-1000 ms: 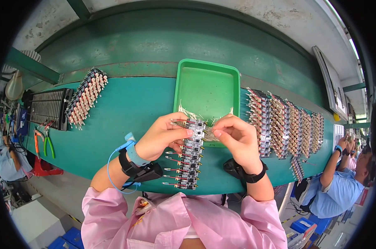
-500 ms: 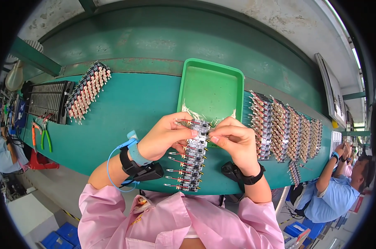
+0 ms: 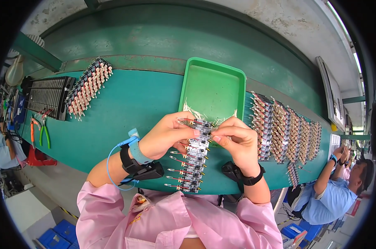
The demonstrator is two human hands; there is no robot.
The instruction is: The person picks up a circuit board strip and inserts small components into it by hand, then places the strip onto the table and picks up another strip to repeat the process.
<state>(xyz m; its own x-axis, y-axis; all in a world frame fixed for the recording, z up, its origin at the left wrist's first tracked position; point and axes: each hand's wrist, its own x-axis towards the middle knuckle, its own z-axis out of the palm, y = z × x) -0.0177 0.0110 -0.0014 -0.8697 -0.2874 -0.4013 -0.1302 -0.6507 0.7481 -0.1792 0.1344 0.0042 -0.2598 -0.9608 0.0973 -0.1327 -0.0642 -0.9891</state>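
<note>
A strip of joined small circuit boards runs from the green tray's near edge toward my body. Short red wires with clear tips stick out on its left side, brass-coloured pins on its right. My left hand grips the strip near its far end, thumb on top. At the strip's right edge, beside the same boards, the thumb and forefinger of my right hand are pinched together. What they hold, if anything, is too small to see. Thin white pieces lie in the near part of the green tray, partly hidden by my hands.
Several stacks of wired board strips stand on the right of the green table; another stack is at the far left, by a black slotted rack. Green-handled pliers lie near it. A person in blue sits at right.
Both hands keep nearly the same grip and place at the strip. The whole view has shifted slightly; nothing has visibly been let go or picked up.
</note>
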